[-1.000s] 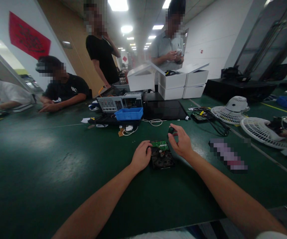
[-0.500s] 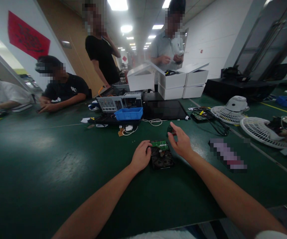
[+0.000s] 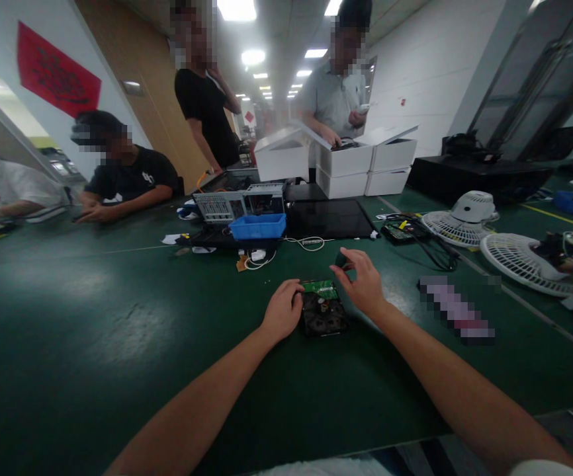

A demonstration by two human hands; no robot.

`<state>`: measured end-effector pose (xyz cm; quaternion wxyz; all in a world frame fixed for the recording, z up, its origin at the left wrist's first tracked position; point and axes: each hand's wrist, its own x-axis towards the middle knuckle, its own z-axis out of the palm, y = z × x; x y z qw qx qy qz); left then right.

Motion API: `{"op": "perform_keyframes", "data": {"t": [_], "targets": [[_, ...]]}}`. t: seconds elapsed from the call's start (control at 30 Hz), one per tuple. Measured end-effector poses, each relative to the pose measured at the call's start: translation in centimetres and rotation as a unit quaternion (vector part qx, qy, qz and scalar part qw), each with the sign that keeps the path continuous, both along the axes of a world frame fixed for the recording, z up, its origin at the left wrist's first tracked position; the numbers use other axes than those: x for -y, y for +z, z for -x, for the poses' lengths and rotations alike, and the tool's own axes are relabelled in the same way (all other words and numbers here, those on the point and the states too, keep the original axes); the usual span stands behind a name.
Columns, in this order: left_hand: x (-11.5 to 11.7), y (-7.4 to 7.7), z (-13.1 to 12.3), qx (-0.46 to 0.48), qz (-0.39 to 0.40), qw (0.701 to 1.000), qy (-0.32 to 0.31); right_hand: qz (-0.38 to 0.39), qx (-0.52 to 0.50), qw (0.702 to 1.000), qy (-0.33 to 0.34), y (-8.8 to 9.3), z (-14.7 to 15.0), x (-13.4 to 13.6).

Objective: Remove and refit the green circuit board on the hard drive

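Note:
A hard drive (image 3: pixel 324 316) lies flat on the green tabletop with its green circuit board facing up. My left hand (image 3: pixel 282 309) is at its left side, fingers closed on the upper left edge. Over the drive's upper right corner, my right hand (image 3: pixel 360 281) pinches a short dark object (image 3: pixel 341 259) between thumb and fingers. Its kind is hard to make out, and its lower part cannot be seen.
Beyond the drive are a blue bin (image 3: pixel 257 227), an open computer case (image 3: pixel 217 206), a black panel (image 3: pixel 331 219) and white boxes (image 3: pixel 346 162). Cables (image 3: pixel 433 248) and white fan parts (image 3: pixel 465 221) lie right. Several people sit or stand around the table.
My right hand has tilted slightly and its fingers have shifted on the dark object. My left hand and the hard drive stay put. A standing person's hand has reached into a white box.

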<state>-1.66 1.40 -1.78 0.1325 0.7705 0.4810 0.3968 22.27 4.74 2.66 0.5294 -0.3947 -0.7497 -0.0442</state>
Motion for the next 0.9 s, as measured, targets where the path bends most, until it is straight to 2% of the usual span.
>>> {"op": "perform_keyframes", "data": {"t": [0.23,0.47,0.9], "targets": [[0.2,0.2,0.09,-0.005,0.008,1.0,0.002,-0.009,-0.008,0.999,0.029,0.09,0.12,-0.14],[0.11,0.02,0.05,-0.004,0.007,1.0,0.003,0.004,-0.013,1.0,-0.002,0.05,-0.53,-0.47],[0.04,-0.03,0.02,-0.005,-0.004,1.0,-0.001,0.012,0.002,1.0,-0.009,0.34,-0.27,0.0]]}}
